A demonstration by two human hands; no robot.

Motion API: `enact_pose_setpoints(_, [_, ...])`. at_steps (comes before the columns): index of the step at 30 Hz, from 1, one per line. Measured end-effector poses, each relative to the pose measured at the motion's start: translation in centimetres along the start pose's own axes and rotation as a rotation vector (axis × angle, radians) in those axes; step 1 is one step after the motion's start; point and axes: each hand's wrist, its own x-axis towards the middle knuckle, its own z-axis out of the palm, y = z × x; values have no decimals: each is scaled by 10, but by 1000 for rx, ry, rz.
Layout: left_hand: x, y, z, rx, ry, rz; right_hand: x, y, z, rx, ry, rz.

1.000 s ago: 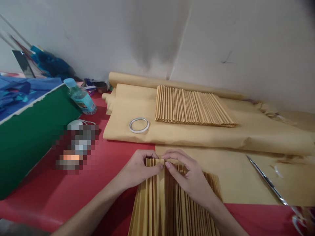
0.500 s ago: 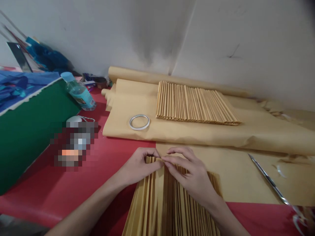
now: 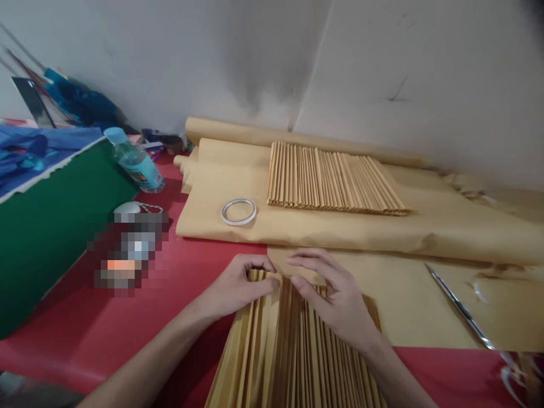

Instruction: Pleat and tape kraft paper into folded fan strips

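Pleated brown kraft paper point(image 3: 293, 351) lies in front of me, its narrow folds running toward me and down out of view. My left hand point(image 3: 242, 286) grips the far end of several pleats, thumb on the near side and fingers curled over behind. Just to the right, my right hand point(image 3: 335, 300) hovers over the folds with thumb and fingers apart, nothing between them. The right palm hides some of the pleats. Beyond the hands, a second pleated paper point(image 3: 335, 178) rests on a large folded sheet of kraft paper point(image 3: 361, 229).
A roll of tape point(image 3: 238, 212) lies on the folded sheet. At the right is a craft knife point(image 3: 459, 306). On the red table point(image 3: 191, 266) stand a water bottle point(image 3: 136, 161) and a green box point(image 3: 63, 221); a blurred-out item point(image 3: 131, 249) lies near them.
My right hand has let go of the pleat edge beside the left fingertips, its thumb and fingers spreading and moving slightly right. The left hand keeps its grip.
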Motion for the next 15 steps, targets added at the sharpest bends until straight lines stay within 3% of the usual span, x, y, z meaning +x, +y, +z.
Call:
enact_pose_setpoints(6, [1, -1, 0, -5, -39, -22, -1, -1, 4, -76, -51, -82])
enact_pose_setpoints(15, [2, 1, -1, -68, -39, -34, 4, 6, -12, -445, -143, -444])
